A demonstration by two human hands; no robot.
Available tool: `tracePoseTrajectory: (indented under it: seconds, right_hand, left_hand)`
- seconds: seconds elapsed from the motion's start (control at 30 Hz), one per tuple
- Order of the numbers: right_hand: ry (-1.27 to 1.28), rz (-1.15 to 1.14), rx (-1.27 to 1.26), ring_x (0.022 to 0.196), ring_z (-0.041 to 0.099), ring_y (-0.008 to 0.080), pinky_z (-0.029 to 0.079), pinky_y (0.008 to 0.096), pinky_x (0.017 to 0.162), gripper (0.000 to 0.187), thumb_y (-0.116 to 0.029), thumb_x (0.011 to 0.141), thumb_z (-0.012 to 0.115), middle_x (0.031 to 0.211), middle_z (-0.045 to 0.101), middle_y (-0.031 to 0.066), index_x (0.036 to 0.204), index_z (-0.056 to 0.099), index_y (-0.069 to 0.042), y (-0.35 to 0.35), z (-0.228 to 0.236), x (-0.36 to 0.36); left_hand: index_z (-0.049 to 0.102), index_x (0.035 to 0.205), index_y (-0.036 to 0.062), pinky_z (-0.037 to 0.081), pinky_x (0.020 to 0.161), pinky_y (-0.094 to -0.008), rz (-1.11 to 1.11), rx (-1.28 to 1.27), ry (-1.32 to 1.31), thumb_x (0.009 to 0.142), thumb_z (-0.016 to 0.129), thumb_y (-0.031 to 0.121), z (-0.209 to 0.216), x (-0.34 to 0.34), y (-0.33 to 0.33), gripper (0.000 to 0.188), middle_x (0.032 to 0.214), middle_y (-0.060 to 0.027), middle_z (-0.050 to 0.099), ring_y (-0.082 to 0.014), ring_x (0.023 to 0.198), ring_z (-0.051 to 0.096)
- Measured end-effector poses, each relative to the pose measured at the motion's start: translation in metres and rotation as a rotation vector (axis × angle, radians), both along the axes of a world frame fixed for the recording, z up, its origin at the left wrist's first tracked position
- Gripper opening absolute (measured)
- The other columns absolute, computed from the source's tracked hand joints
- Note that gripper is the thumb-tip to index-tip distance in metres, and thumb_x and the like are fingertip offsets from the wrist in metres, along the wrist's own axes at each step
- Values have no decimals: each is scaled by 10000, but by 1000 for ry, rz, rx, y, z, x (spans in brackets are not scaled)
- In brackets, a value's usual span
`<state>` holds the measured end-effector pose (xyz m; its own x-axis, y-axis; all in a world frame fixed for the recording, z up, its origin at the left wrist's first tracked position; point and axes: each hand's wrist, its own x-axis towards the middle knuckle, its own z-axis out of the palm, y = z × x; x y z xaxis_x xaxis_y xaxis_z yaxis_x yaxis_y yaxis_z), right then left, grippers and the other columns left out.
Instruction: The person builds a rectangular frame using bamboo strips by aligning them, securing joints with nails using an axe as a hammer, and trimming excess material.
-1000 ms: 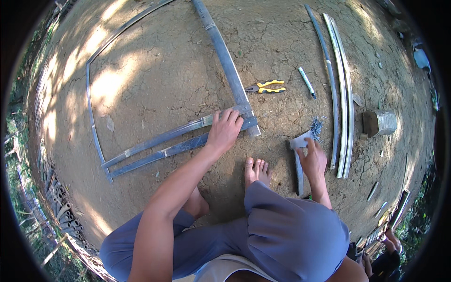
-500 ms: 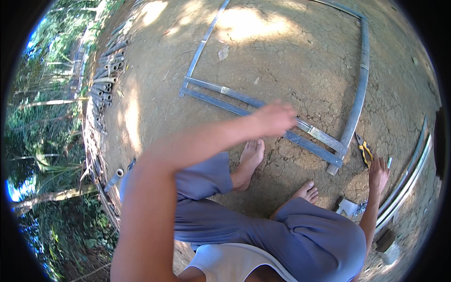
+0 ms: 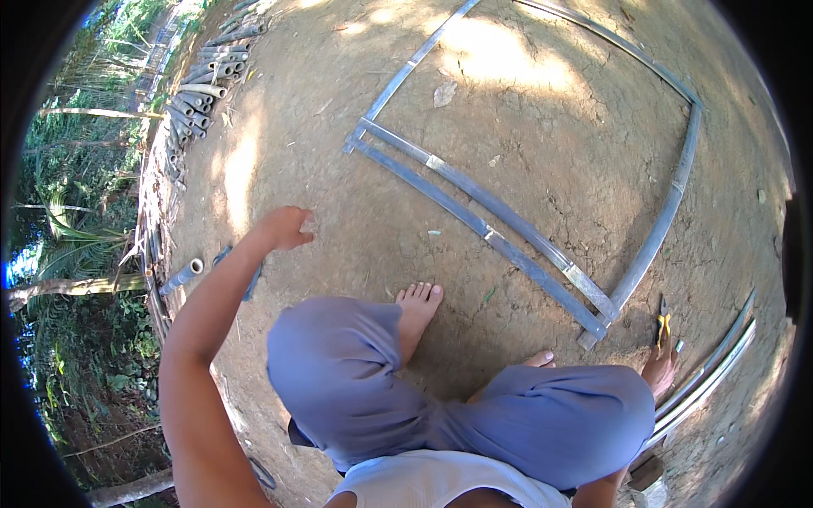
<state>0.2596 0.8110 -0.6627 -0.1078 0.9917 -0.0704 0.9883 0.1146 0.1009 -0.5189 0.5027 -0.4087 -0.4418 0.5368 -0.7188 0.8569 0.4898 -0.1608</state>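
Has strip frame (image 3: pixel 677 188) laid out, loose strips (image 3: pixel 710 387) seemingly unused, left grip (image 3: pixel 288 228) apart, right grip (image 3: pixel 660 370) at pliers (image 3: pixel 663 323), cannot tell if clamped.

The person wears a white sleeveless top (image 3: pixel 423 478) with a curved neckline and loose, plain grey-blue trousers (image 3: pixel 339 364), softly creased at the knees. Arms (image 3: pixel 193 372) and feet (image 3: pixel 417 311) are bare.

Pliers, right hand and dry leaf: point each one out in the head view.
Pliers (image 3: pixel 664 323), head view: on the yellow handle.
Right hand (image 3: pixel 660 370), head view: on the back of the hand.
Dry leaf (image 3: pixel 445 93), head view: on the middle of the leaf.
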Motion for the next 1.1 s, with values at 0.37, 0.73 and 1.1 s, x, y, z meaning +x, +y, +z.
tracePoseTrajectory:
  seconds: [0.37,0.73,1.1]
  right_hand:
    - [559,-63,-267,884,691,340,552,437,769,903,-338,773,860,1080,698,204,1510,432,-39,-82,-7,-163]
    - [443,-149,-442,752,625,236,511,377,696,1017,-177,693,880,978,700,149,1542,345,-13,-95,5,-163]
    - [458,-151,-501,887,667,293,530,405,774,1046,-213,660,895,1093,692,197,1537,364,-10,-94,12,-141]
  left_hand:
    - [663,1194,48,517,968,-492,318,296,63,809,713,343,-193,-165,27,488,1183,-251,681,-425,1123,644]
    - [675,1138,18,528,949,-481,419,618,245,762,775,204,-299,-237,60,432,1107,-235,690,-395,1083,653]
    - [660,1034,47,543,826,-410,370,680,-43,743,852,240,-300,-253,14,399,978,-133,728,-300,934,704]
